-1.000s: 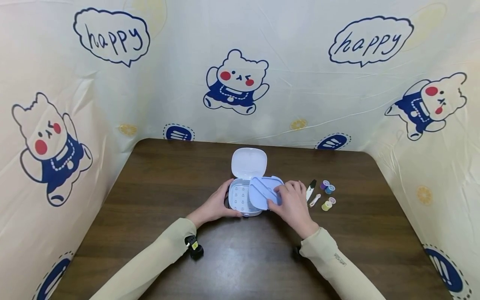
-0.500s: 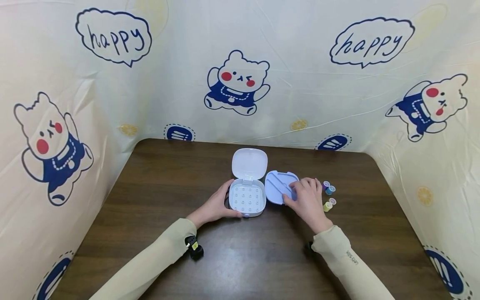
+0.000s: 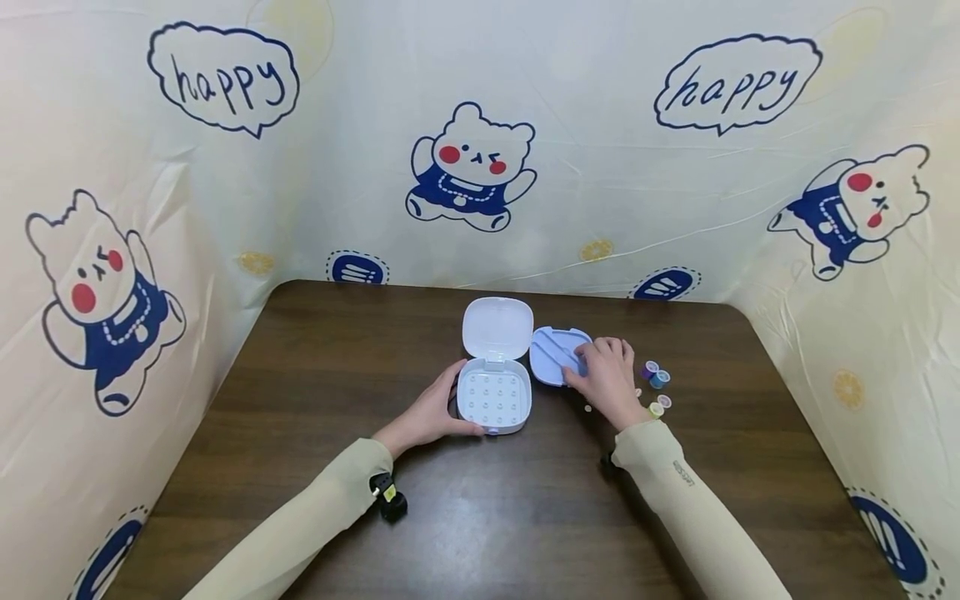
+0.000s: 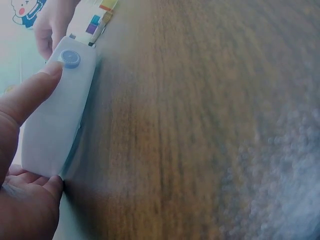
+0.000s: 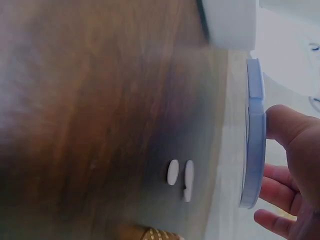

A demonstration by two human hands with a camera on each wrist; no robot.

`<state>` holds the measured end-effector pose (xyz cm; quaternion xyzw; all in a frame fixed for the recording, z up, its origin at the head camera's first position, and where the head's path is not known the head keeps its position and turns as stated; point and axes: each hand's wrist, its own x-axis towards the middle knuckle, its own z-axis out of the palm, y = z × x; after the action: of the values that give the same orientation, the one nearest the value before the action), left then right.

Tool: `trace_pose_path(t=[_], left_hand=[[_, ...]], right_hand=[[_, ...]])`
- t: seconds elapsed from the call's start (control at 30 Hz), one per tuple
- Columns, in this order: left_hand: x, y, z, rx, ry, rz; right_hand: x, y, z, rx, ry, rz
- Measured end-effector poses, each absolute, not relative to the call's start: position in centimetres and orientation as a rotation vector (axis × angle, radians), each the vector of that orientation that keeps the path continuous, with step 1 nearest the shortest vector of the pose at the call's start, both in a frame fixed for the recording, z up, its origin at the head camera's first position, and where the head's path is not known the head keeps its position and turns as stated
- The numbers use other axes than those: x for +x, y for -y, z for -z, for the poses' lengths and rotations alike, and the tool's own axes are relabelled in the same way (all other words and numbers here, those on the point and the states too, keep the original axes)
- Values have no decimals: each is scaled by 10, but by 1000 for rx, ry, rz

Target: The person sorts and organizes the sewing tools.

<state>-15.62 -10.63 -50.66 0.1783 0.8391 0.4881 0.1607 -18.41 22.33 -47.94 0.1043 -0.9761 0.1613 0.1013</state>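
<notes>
In the head view my left hand (image 3: pixel 431 410) holds a pale blue square case by its left side, thumb at the front. The case's base (image 3: pixel 494 396) has rows of small bumps inside, and its hinged lid (image 3: pixel 498 327) stands open behind. In the left wrist view the thumb lies by the round front button (image 4: pixel 70 59) and fingertips touch the far end. My right hand (image 3: pixel 609 379) pinches a flat blue tray (image 3: pixel 551 354) with diagonal grooves, by its right side. The right wrist view shows that tray edge-on (image 5: pixel 255 150), raised above the table.
Right of the right hand lie small cylinders: purple (image 3: pixel 649 368), blue (image 3: pixel 659 379) and yellow (image 3: pixel 657 409). Two small white pieces (image 5: pixel 173 172) lie below the tray; the hand partly hides them in the head view. A printed curtain (image 3: pixel 570 167) surrounds the dark wooden table (image 3: pixel 450 533).
My right hand has moved the blue tray from over the case's right part out to the right, then farther back. The left hand keeps its hold on the case.
</notes>
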Motion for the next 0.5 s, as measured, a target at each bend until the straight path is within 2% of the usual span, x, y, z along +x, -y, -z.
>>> trace_pose_path(t=[0.5], left_hand=[[-156,106,508,494,-2406,-1395]], right_hand=[[-227,-222,487,270,2989,-472]])
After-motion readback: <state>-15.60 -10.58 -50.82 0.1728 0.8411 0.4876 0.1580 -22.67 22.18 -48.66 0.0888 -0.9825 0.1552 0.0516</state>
